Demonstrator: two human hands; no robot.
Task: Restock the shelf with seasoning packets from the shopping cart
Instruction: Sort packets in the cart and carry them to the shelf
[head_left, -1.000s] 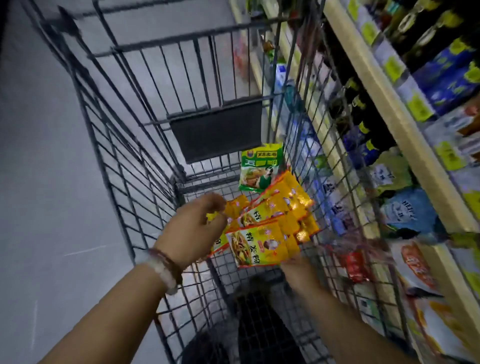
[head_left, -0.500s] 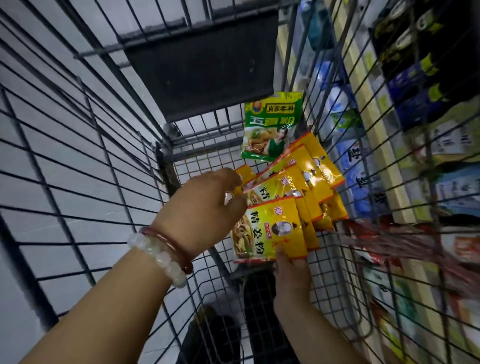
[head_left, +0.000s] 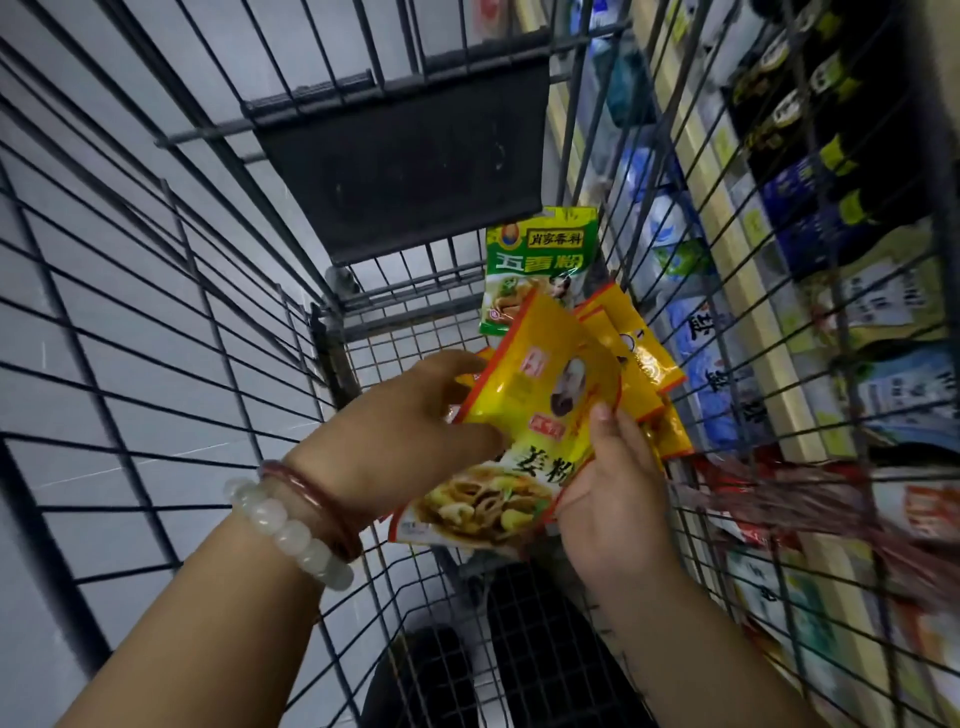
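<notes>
Since half a second ago the yellow packets have tipped up toward the camera, right hand gripping them, left hand pinching at nine o'clock inside the cart; better square them before lifting toward the shelf at two o'clock, leaving the green packet.

Yellow packets now being gathered from a spread fan into a tighter stack, front one tipping upward, right hand shifting up with thumb pressing its face, left hand sliding in against the stack's left edge
</notes>
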